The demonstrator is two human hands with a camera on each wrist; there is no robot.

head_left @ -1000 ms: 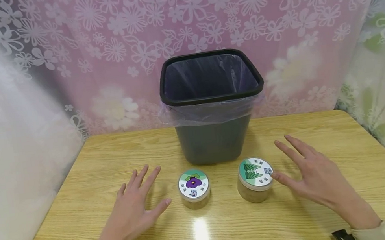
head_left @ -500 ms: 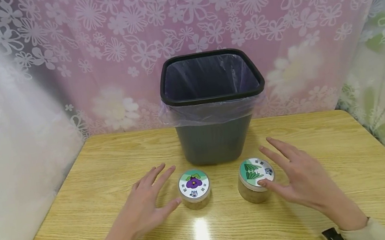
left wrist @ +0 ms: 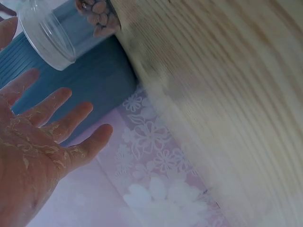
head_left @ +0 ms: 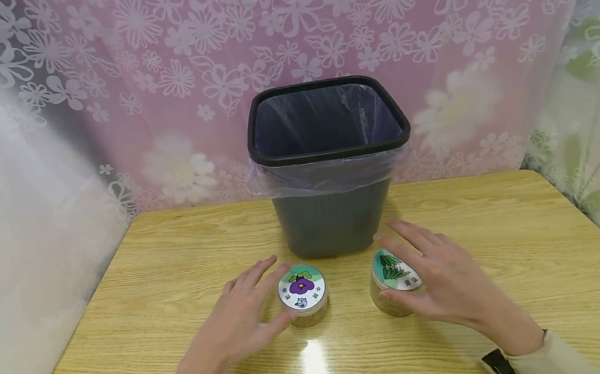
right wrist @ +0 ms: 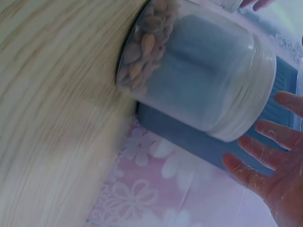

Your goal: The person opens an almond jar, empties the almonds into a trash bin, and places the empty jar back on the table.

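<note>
Two clear jars with printed lids stand upright on a wooden table. The left jar [head_left: 302,288] has a purple plant picture on its lid; the right jar [head_left: 388,275] shows green leaves, partly covered by the right hand. Small brown nuts or seeds [right wrist: 142,56] lie at the bottom of the right jar, and similar brown ones [left wrist: 98,16] in the left jar. My left hand [head_left: 242,314] is spread beside the left jar, its thumb and fingertips at the lid's edge. Around the right jar's lid, my right hand [head_left: 446,275] hovers with extended fingers. Whether either hand touches cannot be told.
Behind the jars stands a dark bin [head_left: 331,220] with a black rim and a clear plastic liner. The wooden table [head_left: 184,243] runs back to a pink floral curtain [head_left: 184,101]. Pale curtains hang on both sides.
Both hands have moved inward: the left hand rightward to the left jar, the right hand leftward over the right jar's lid. Jars and bin have stayed in place.
</note>
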